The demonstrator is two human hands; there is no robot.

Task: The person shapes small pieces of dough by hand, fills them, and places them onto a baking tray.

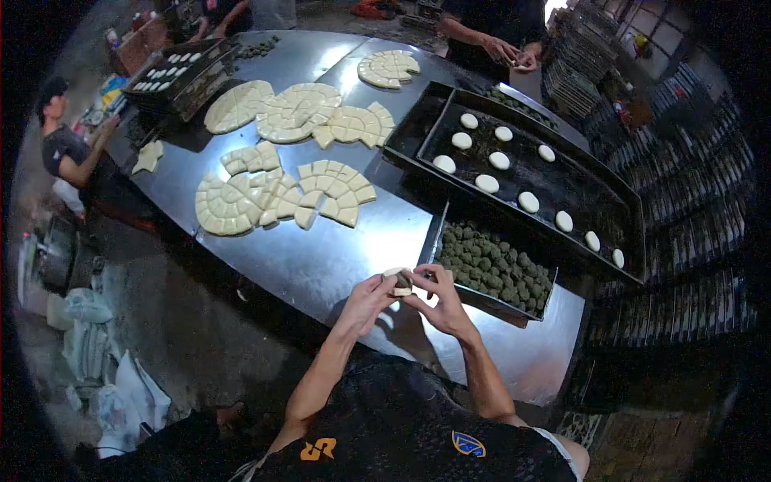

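Observation:
A piece of pale dough [401,292] with a dark filling ball [402,281] against it is held between my two hands above the metal table's near edge. My left hand [369,302] pinches it from the left. From the right, the fingers of my right hand [438,300] close on the same piece. Just beyond my right hand, a metal tray [499,302] holds a heap of dark greenish filling balls [494,269]. Cut slabs of pale dough [234,201] lie on the table to the left, some pieces parted from the rest.
A large black baking tray [554,181] with white dough rounds [487,184] lies at the right. Across the table [281,269], a co-worker's hands [514,55] hold something small. Another person [72,153] stands at the left, near stacked trays [178,84].

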